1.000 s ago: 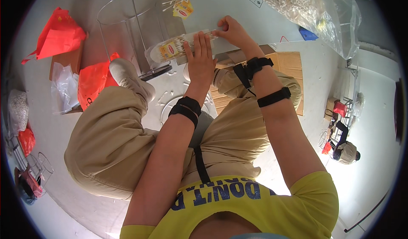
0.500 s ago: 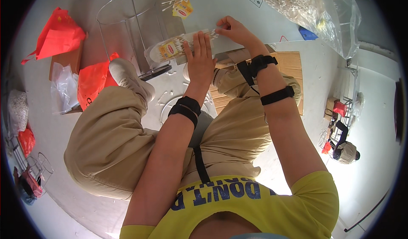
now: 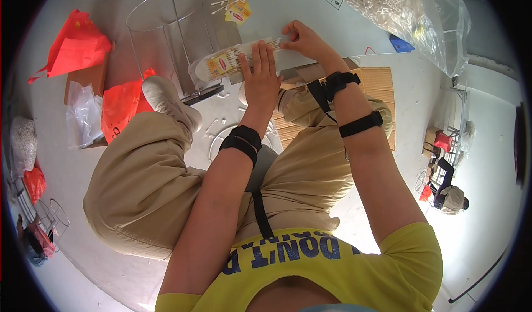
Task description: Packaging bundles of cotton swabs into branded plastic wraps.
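Note:
A clear plastic packet of thin pale sticks (image 3: 224,63) with a yellow and red label lies across a grey box at my knees. My left hand (image 3: 260,76) rests flat on the packet, fingers straight and together. My right hand (image 3: 302,39) pinches the packet's right end, where the stick tips poke out. Both wrists wear black straps. More small yellow labelled packets (image 3: 235,9) lie on the floor beyond.
A clear plastic cylinder bin (image 3: 166,34) stands left of the packet. Red plastic bags (image 3: 75,46) and a cardboard box lie at the left. A large clear bag of pale sticks (image 3: 399,9) sits top right. Cardboard sheet (image 3: 377,84) under my right leg. Another person (image 3: 449,198) crouches far right.
My right hand has shifted slightly up and left along the packet's end. The left hand stays pressed flat on the packet.

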Motion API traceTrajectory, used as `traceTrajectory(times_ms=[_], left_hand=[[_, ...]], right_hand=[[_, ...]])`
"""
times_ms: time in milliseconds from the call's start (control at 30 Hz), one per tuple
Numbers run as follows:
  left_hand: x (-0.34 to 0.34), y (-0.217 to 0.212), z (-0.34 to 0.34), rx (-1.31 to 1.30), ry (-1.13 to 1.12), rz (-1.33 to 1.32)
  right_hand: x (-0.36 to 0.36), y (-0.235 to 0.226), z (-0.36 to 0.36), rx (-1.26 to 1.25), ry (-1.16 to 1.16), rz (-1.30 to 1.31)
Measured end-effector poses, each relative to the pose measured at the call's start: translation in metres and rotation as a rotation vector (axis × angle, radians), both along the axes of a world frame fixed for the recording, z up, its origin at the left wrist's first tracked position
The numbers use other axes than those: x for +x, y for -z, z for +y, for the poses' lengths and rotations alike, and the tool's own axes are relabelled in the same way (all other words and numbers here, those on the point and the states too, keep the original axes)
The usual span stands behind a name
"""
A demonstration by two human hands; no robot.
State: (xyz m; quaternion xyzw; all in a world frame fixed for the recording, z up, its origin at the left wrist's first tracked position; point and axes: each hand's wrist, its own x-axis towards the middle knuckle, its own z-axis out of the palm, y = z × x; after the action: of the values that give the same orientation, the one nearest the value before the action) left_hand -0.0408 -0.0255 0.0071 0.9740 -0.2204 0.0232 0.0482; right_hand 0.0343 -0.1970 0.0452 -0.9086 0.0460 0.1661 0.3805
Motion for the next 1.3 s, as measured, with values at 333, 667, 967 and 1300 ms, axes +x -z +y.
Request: traceTrajectory(times_ms=[333, 667, 967, 1300], left_hand=[[-0.001, 0.000, -0.001, 0.030, -0.012, 0.015], [-0.004, 0.009, -0.005, -0.117, -0.033, -0.028], [-0.006, 0.008, -0.001, -0.089, 0.008, 0.037], [-0.003, 0.007, -0.004, -0.102, -0.021, 0.026]], right_hand=[[0.004, -0.003, -0.004, -0.091, -0.150, -0.073], [0.095, 0.009, 0.073, -0.094, 0.230, -0.258], [0.131, 0.007, 0.100, -0.469, 0.348, -0.106], [0.088, 0.003, 0.019, -0.391, 0.152, -0.210]])
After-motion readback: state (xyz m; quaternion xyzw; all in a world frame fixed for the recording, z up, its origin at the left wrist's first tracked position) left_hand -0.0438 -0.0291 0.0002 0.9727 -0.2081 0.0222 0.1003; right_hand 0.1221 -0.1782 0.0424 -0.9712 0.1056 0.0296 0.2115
